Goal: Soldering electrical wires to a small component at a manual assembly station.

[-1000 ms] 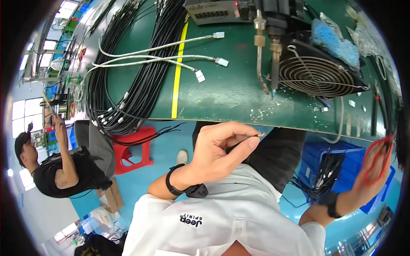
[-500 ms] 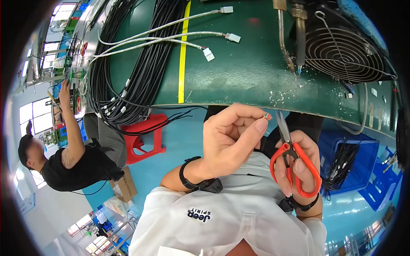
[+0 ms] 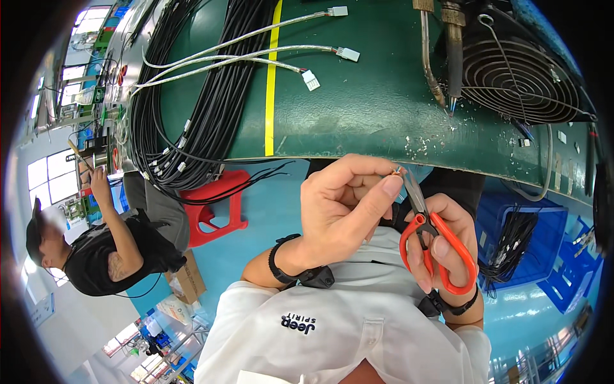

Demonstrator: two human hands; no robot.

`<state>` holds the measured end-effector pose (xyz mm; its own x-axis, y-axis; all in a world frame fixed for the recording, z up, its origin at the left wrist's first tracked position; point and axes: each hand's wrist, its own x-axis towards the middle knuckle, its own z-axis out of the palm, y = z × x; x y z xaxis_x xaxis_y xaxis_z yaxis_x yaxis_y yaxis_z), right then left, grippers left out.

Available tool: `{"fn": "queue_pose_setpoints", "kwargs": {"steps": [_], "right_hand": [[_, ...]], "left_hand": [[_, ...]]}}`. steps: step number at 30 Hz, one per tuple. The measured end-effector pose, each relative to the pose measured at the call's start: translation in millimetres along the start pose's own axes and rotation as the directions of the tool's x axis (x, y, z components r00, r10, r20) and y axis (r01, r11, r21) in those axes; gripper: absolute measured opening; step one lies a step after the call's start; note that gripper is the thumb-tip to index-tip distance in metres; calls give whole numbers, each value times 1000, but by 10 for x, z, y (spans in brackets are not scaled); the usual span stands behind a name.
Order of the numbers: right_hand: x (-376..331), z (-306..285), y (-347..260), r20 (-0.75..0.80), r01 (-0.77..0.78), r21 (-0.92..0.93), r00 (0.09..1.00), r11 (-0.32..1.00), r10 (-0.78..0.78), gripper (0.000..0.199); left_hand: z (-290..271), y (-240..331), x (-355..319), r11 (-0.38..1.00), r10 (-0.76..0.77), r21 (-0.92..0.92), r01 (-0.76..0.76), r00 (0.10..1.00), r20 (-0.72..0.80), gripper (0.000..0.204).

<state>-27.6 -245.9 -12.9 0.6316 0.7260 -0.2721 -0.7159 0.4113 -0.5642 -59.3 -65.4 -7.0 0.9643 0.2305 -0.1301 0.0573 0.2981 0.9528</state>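
Wire end [image 3: 398, 171], pinched between thumb and forefinger of the left hand [image 3: 342, 211]; red-handled scissors [image 3: 422, 219], gripped in the right hand [image 3: 453, 238], hold their blades beside it, near the green bench [image 3: 345, 121]. A steady pinch should best keep fingertips clear.

Red stool [image 3: 234, 208] on blue floor [image 3: 272, 198]; black fan [image 3: 521, 82], yellow strip [image 3: 270, 102] on green table [image 3: 358, 115].

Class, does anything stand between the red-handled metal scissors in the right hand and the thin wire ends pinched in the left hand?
Nothing visible does. From the right hand, the scissors point up beside the wire ends in the left hand; contact is unclear.
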Motion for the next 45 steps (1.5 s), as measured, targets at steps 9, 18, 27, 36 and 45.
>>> {"fn": "queue_pose_setpoints", "kwargs": {"steps": [9,18,27,36,45], "right_hand": [[-19,4,-38,0,-7,-22,1000,1000,7,34],[-31,14,-65,-2,-41,3,999,999,41,29],[-55,58,-85,4,-40,5,999,999,40,29],[-62,53,-81,5,-14,-17,1000,1000,14,30],[-319,-139,-395,-121,519,-481,759,707,-640,40]], "left_hand": [[-9,23,31,1000,9,11,-9,999,33,11],[16,8,35,996,56,70,-57,998,14,12],[-22,-31,-10,952,169,247,-178,984,58,12],[27,-94,46,899,335,261,-351,936,105,14],[24,83,9,988,77,127,-88,993,91,13]]}}
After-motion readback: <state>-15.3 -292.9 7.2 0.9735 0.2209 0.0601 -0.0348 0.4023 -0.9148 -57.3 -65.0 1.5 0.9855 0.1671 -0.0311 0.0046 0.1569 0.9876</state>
